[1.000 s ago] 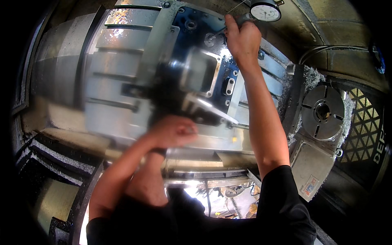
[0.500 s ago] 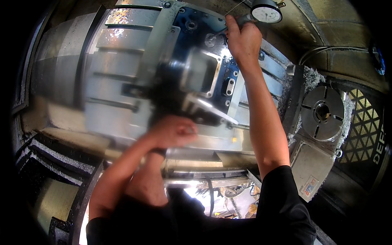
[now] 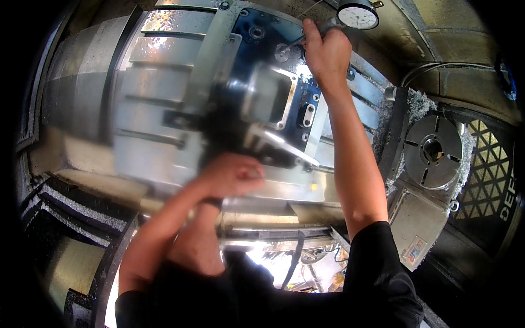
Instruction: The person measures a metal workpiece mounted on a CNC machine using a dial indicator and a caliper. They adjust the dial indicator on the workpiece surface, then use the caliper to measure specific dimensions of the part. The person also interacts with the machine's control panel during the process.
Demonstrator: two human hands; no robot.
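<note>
A blue-black metal plate (image 3: 306,98) with holes and a rectangular opening lies over the slotted machine table (image 3: 158,82). At its far edge, my right hand (image 3: 328,52) is closed around a grey-handled tool (image 3: 328,25), whose thin shaft slants toward a round, shiny spot (image 3: 281,52) on the plate. A white-faced dial indicator (image 3: 358,16) hangs just beyond that hand. My left hand (image 3: 232,175) is closed near the plate's front side, fingers curled; what they hold is hidden. The middle of the plate is blurred.
Pale metal bars (image 3: 210,71) flank the plate. To the right stands a round slotted chuck plate (image 3: 432,152) with metal chips (image 3: 421,104) around it. A grey box (image 3: 420,227) sits below. A dark strap (image 3: 295,259) hangs near my body.
The dark strap near my body has swung and now slants. Both hands hold nearly the same places.
</note>
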